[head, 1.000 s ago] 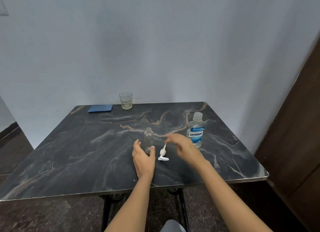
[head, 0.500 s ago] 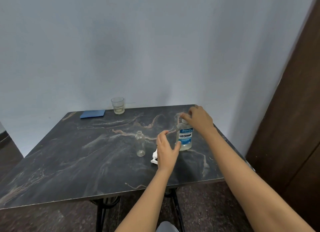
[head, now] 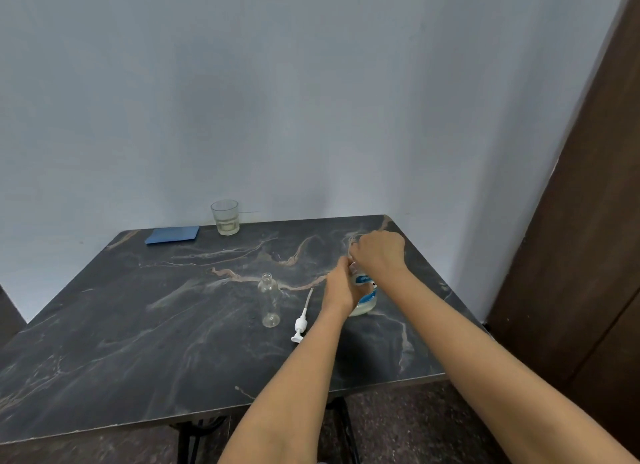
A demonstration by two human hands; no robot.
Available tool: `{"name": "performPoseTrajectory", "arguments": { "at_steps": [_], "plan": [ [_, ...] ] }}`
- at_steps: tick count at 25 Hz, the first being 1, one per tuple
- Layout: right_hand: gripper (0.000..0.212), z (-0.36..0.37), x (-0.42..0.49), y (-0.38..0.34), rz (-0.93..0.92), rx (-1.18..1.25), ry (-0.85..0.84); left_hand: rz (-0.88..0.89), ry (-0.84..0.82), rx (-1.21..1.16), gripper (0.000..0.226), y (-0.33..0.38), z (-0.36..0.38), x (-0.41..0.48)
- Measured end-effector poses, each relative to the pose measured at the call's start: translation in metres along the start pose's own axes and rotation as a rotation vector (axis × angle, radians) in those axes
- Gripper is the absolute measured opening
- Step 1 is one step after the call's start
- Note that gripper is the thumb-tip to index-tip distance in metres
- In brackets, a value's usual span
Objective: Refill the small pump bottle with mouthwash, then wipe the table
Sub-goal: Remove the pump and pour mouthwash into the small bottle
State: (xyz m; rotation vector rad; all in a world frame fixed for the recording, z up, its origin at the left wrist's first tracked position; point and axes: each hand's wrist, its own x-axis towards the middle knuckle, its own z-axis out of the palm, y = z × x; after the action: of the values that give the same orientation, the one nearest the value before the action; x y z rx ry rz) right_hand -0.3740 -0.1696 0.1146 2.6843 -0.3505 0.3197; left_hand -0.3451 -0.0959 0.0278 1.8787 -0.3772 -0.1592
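Observation:
A small clear pump bottle (head: 269,302) stands open and upright on the dark marble table (head: 138,325). Its white pump head (head: 300,322) lies flat on the table just to the right. Further right stands the mouthwash bottle (head: 365,295) with a blue label, mostly hidden behind my hands. My left hand (head: 339,288) grips the bottle's body from the left. My right hand (head: 379,252) is curled over its top, covering the cap.
A folded blue cloth (head: 172,235) lies at the table's far left edge, against the wall. Beside it stands a drinking glass (head: 225,217) with a little liquid. A dark wooden door (head: 588,221) rises on the right.
My left hand has moved right from beside the pump head and closed on the mouthwash bottle. My right hand has closed over the cap. The camera has shifted slightly.

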Motion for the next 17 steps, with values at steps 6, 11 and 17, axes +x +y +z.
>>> {"name": "performPoseTrajectory", "arguments": {
  "at_steps": [6, 11, 17],
  "plan": [
    [0.049, 0.016, 0.001, 0.003, -0.009, 0.197, 0.089, -0.099, 0.108, -0.114, 0.006, -0.009, 0.003, -0.002],
    [0.043, 0.024, 0.014, 0.035, -0.329, 0.200, 0.187, 0.021, -0.204, 0.171, 0.032, -0.008, -0.018, 0.023],
    [0.048, 0.024, 0.017, 0.036, -0.447, 0.386, 0.149, 0.014, -0.257, 0.008, 0.033, -0.012, -0.015, 0.019]
  ]
}}
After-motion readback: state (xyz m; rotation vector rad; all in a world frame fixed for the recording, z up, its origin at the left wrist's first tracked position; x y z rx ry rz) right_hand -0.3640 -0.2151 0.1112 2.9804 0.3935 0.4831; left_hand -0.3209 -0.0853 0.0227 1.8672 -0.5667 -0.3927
